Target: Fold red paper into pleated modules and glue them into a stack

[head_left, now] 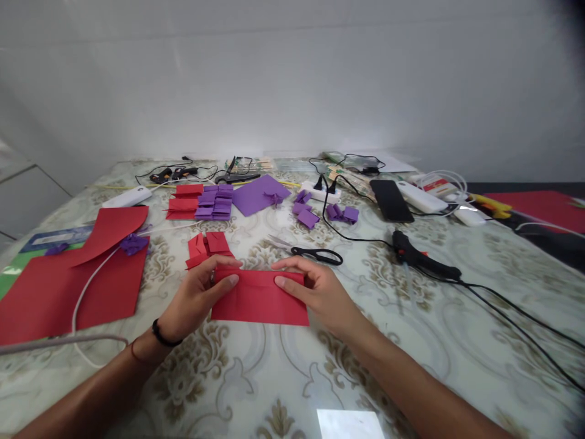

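Observation:
A red rectangle of paper (265, 305) is held between both hands above the patterned tabletop. My left hand (203, 292) pinches its upper left part, thumb in front and fingers behind. On the upper right, my right hand (315, 292) grips the same sheet in a like way. Just beyond the left fingers lie folded red paper pieces (210, 244). Black-handled scissors (317, 253) rest behind the right hand, blades pointing left. Farther back sit stacked red folded pieces (185, 202) beside purple folded pieces (214, 202).
A black glue gun (425, 259) lies right, its cord trailing forward. Behind are a dark phone (390, 200), a white power strip (326, 192), purple paper (256, 198) and small purple folds (306, 213). Large red sheets (105, 286) and a white cable (82, 299) occupy the left.

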